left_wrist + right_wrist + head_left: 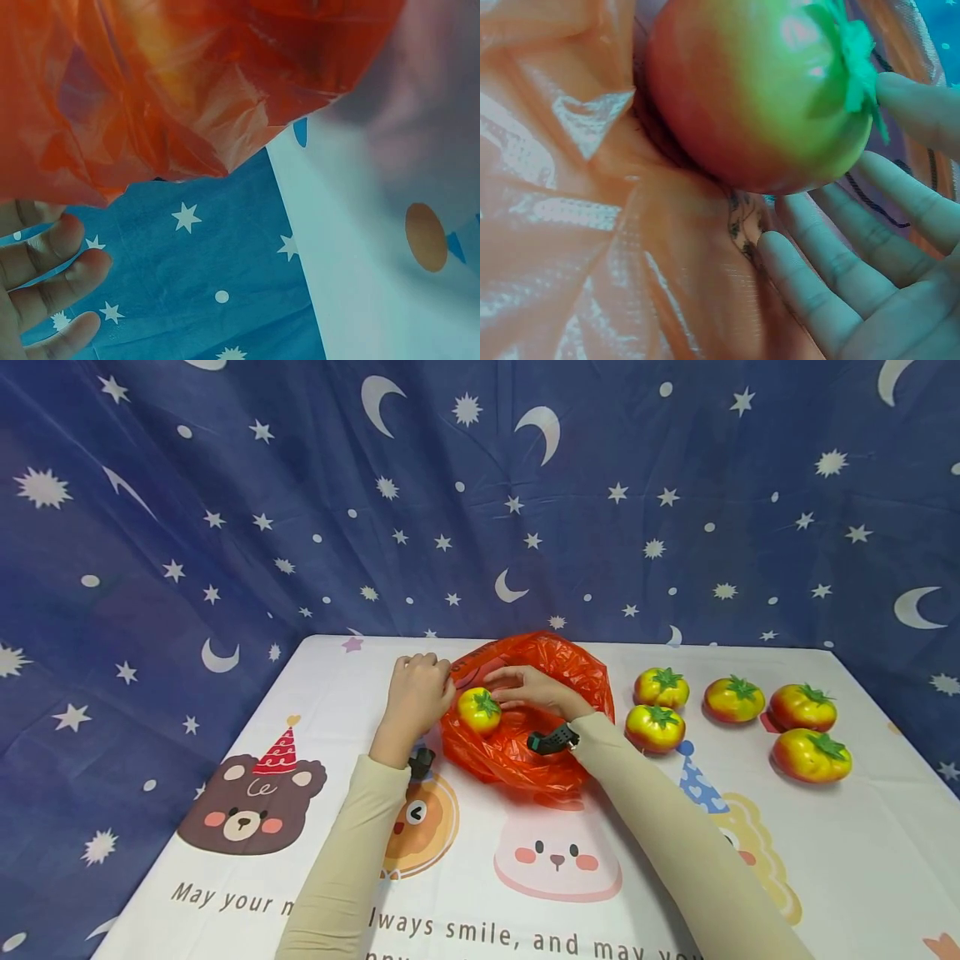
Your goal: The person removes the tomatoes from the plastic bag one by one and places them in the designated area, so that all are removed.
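Observation:
A red plastic bag (pixel 517 768) lies on the table with its mouth spread wide. My left hand (pixel 418 689) grips the bag's left rim; in the left wrist view its fingertips show at the bag's edge. Inside the mouth, at the left, is a yellow-and-red tomato (pixel 478 710) with a green leafy top. My right hand (pixel 536 689) reaches into the bag from the right, fingers loosely extended. The right wrist view has its fingertips right at the tomato's leaves and underside.
To the right of the bag sit several more tomatoes (pixel 656 728) in a loose group. The white tablecloth (pixel 247 893) carries printed cartoon animals and lettering. A blue curtain (pixel 420 527) with stars and moons hangs behind the table.

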The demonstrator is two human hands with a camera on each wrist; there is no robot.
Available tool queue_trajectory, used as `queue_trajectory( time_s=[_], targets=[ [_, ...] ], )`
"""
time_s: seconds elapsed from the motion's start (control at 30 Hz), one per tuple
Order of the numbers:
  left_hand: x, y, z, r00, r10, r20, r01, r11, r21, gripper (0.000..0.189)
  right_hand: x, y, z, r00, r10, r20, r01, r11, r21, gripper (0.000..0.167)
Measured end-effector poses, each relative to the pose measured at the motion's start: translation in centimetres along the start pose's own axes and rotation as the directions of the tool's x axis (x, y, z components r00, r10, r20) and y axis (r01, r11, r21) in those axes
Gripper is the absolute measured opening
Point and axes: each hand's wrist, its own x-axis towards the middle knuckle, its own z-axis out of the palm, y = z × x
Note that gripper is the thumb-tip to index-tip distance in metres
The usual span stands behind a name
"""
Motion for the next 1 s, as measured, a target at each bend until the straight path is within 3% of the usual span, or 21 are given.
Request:
queue_trajectory(
  time_s=[0.43, 1.0],
  targets=[
    [0.00, 0.11, -0.13, 1.000, -0.001, -0.005, 0.001, 1.000, -0.001, 0.016, 0.34, 0.19, 0.57, 0.999, 0.051, 0.002, -0.051, 0.998, -0.041, 0.044],
    [0.06, -0.03, -0.08, 1.000, -0.001, -0.004, 0.001, 1.000, 0.001, 0.016, 0.42, 0.19, 0.83, 0.999, 0.049, -0.015, -0.050, 0.998, -0.045, 0.042]
  ],
)
